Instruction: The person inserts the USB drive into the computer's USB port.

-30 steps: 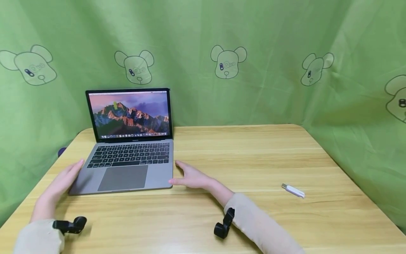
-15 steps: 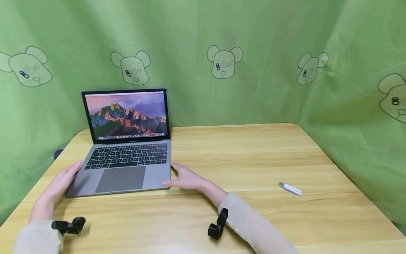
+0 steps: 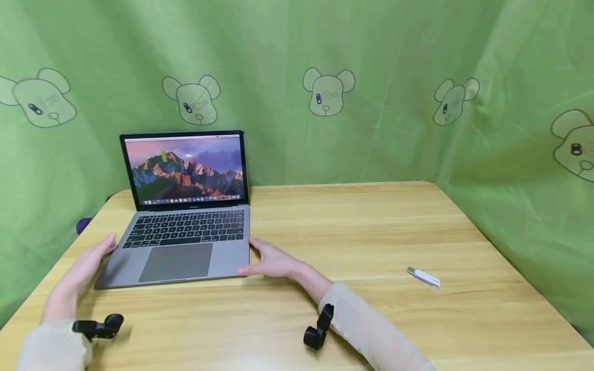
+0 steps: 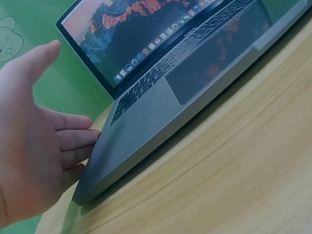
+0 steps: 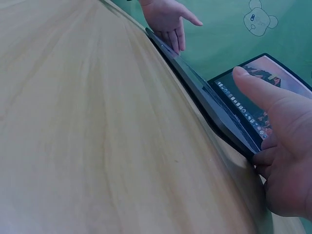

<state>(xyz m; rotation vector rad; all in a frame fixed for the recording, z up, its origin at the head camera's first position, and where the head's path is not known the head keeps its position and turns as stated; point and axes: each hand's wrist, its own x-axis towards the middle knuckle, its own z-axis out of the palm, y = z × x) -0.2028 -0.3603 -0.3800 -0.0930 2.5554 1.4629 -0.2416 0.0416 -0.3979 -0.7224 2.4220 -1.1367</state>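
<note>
An unfolded grey laptop (image 3: 229, 257) lies at the left of the wooden table, its screen lit with a mountain picture. My left hand (image 3: 81, 270) is at the laptop's left side; in the left wrist view its fingers (image 4: 73, 139) are straight, at the side edge, and the thumb stands raised and apart. My right hand (image 3: 274, 260) is at the right side near the front corner. In the right wrist view its fingertips (image 5: 265, 156) touch the laptop's edge, while the thumb (image 5: 256, 87) is held up above it. Neither hand curls round the laptop.
A white USB stick (image 3: 424, 277) lies on the right part of the wooden table (image 3: 352, 221). A green curtain (image 3: 278, 62) with bear-head outlines hangs behind and at both sides. Black camera mounts (image 3: 317, 330) are on both sleeves.
The whole head view has shifted slightly, so the laptop and USB stick appear further left. My left thumb has moved a little away from the laptop's edge; my right hand has come slightly closer to it.
</note>
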